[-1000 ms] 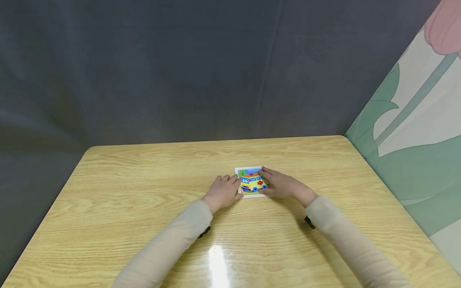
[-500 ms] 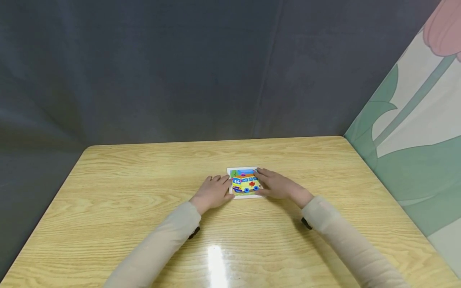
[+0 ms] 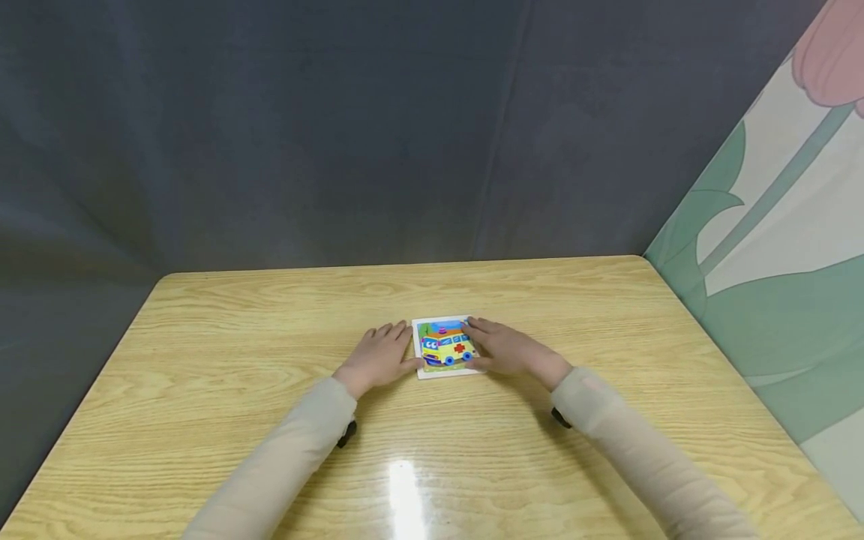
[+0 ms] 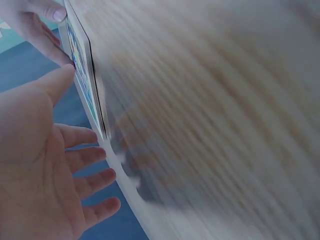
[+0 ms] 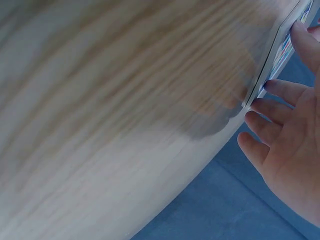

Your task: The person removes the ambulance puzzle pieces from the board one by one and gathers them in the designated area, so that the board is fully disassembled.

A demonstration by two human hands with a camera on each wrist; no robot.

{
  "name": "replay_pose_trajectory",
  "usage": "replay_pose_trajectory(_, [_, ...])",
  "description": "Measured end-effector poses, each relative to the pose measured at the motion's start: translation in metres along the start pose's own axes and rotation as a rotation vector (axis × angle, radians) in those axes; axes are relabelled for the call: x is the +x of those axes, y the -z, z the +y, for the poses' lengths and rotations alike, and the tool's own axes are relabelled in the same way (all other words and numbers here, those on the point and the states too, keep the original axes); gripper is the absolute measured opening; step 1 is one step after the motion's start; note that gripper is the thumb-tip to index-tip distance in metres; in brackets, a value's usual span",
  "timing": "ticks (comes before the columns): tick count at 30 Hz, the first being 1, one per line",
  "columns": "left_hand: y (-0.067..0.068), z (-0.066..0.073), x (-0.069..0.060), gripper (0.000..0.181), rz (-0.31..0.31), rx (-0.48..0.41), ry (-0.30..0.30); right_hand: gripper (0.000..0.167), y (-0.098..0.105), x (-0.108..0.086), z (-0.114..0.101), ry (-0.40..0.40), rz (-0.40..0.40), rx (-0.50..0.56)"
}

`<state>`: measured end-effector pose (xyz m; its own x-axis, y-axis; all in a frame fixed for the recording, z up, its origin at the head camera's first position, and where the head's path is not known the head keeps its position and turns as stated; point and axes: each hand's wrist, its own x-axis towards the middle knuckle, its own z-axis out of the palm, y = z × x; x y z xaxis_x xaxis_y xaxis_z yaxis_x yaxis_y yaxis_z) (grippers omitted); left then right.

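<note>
A small square picture puzzle board (image 3: pixel 445 349) with a white border and a cartoon ambulance lies flat on the table. My left hand (image 3: pixel 379 357) is at its left edge, fingers spread and nearly straight; in the left wrist view the thumb of this hand (image 4: pixel 40 150) meets or almost meets the board's edge (image 4: pixel 92 75). On the right side, my right hand (image 3: pixel 509 349) lays its thumb and fingertips over the board's edge. The right wrist view shows these fingers (image 5: pixel 285 92) extended against the board (image 5: pixel 280 55), not curled round it.
The wood-grain table (image 3: pixel 270 315) reaches out on all sides of the board. Behind it hangs a dark curtain (image 3: pixel 337 135), and a flower-patterned cloth (image 3: pixel 796 300) borders the right side. A bright light reflection (image 3: pixel 407 495) shows on the near tabletop.
Both hands and the board between them have shifted left across the table, the board also coming slightly nearer. The hands have kept much the same pose.
</note>
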<state>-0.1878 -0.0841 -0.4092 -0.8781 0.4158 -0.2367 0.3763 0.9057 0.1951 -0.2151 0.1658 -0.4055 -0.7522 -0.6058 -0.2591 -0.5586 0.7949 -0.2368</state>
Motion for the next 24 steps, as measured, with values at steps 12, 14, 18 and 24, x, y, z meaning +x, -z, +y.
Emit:
replay_pose_trajectory(12, [-0.001, -0.013, 0.0, 0.081, -0.038, -0.051, 0.033, 0.073, 0.001, 0.007, -0.018, -0.018, -0.017, 0.034])
replay_pose_trajectory(14, [-0.001, -0.014, 0.0, 0.082, -0.041, -0.066, 0.033, 0.073, 0.001, 0.008, -0.019, -0.02, -0.023, 0.032])
replay_pose_trajectory(18, [-0.002, -0.015, 0.0, 0.083, -0.048, -0.094, 0.03, 0.073, 0.002, 0.01, -0.021, -0.027, -0.022, 0.042])
replay_pose_trajectory(24, [-0.002, -0.019, -0.001, 0.088, -0.061, -0.12, 0.012, 0.059, 0.009, 0.023, -0.029, -0.038, 0.096, 0.188])
